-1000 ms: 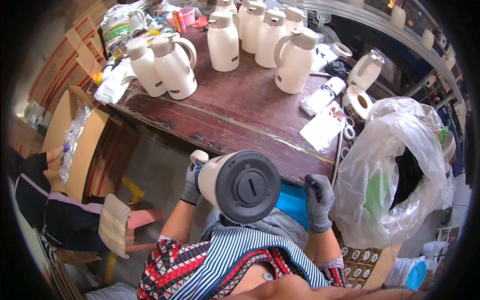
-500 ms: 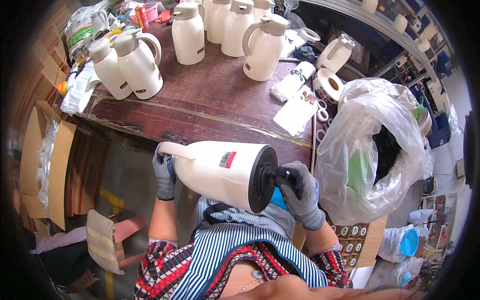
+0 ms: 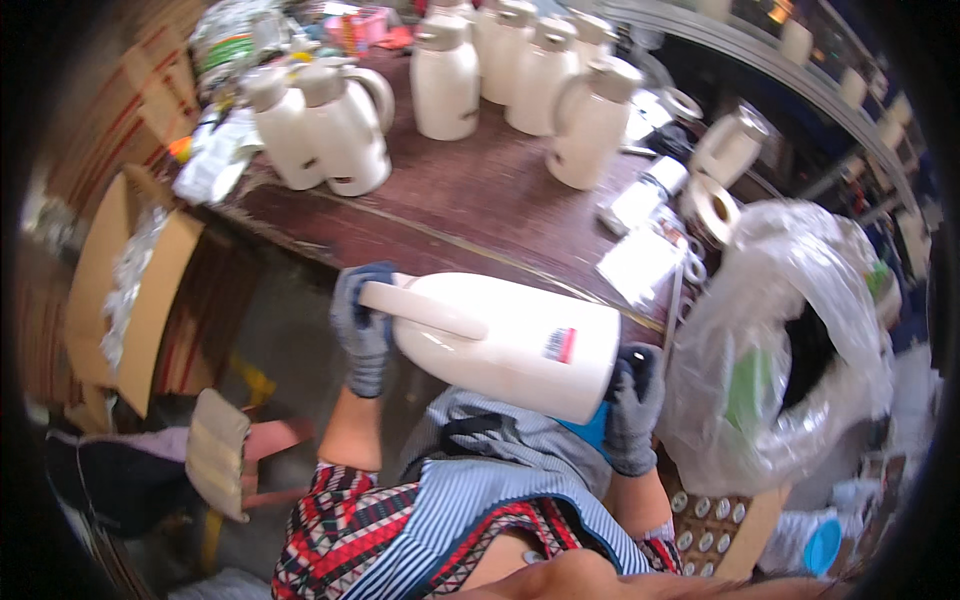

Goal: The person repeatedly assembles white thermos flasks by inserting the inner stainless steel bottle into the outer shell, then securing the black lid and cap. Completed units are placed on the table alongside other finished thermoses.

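A cream-white thermos jug (image 3: pixel 500 340) lies on its side in the air over my lap, its base toward the right. My gloved left hand (image 3: pixel 362 325) grips it at the top end, by the handle. A small label with a red patch shows on its side. At the base is my gloved right hand (image 3: pixel 634 410), fingers curled round a small dark thing with a shiny tip that I cannot make out. The black underside of the jug is turned out of sight.
Several more thermos jugs (image 3: pixel 445 85) stand on the dark red table (image 3: pixel 430 210). White sheets (image 3: pixel 637 265), scissors (image 3: pixel 690 262) and a label roll (image 3: pixel 712 210) lie at its right. A plastic-lined bin (image 3: pixel 700 400) is at the right, an open carton (image 3: pixel 170 300) at the left.
The jug has swung so its base faces away to the right and its handle toward me. My right hand has shifted beside the base edge. The whole view has turned slightly left.
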Available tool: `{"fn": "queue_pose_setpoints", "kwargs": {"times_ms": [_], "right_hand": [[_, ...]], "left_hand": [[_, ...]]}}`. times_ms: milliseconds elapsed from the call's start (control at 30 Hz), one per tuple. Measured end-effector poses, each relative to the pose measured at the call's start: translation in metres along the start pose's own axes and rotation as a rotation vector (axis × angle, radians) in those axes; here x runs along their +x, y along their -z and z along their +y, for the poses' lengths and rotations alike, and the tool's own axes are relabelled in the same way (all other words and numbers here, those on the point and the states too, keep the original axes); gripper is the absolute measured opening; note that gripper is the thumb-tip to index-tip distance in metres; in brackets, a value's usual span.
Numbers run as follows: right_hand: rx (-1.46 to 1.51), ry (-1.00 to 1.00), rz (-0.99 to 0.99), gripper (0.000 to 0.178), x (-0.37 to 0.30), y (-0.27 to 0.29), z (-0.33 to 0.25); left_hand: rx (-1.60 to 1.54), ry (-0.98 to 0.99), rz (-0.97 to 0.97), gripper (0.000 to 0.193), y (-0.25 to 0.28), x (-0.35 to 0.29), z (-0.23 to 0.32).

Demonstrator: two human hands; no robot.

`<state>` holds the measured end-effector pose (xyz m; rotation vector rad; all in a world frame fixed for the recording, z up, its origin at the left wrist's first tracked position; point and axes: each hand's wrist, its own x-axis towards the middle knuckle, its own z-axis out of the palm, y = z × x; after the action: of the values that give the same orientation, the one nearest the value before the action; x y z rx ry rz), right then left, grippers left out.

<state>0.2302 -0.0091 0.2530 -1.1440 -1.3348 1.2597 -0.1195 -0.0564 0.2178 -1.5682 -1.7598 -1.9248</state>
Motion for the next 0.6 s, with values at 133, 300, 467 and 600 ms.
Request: {"fn": "queue_pose_setpoints", "kwargs": {"times_ms": [133, 300, 467, 600], "right_hand": [[-0.003, 0.128, -0.024, 0.013, 0.027, -0.014, 0.033], [-0.631, 0.624, 0.044, 0.012, 0.106, -0.006, 0.082], [-1.254, 0.542, -0.003, 0.012, 0.134, 0.032, 0.112], [-1.404, 0.596, 0.045, 0.011, 0.13, 0.037, 0.125]], "left_hand": [[0.152, -0.083, -0.004, 0.02, 0.009, 0.031, 0.009], [0.676, -0.397, -0.224, 0.034, 0.043, 0.163, 0.028], [1.225, -0.66, -0.43, 0.026, 0.028, 0.244, -0.027], [1.466, -0.592, -0.463, 0.011, 0.021, 0.258, -0.094]]}}
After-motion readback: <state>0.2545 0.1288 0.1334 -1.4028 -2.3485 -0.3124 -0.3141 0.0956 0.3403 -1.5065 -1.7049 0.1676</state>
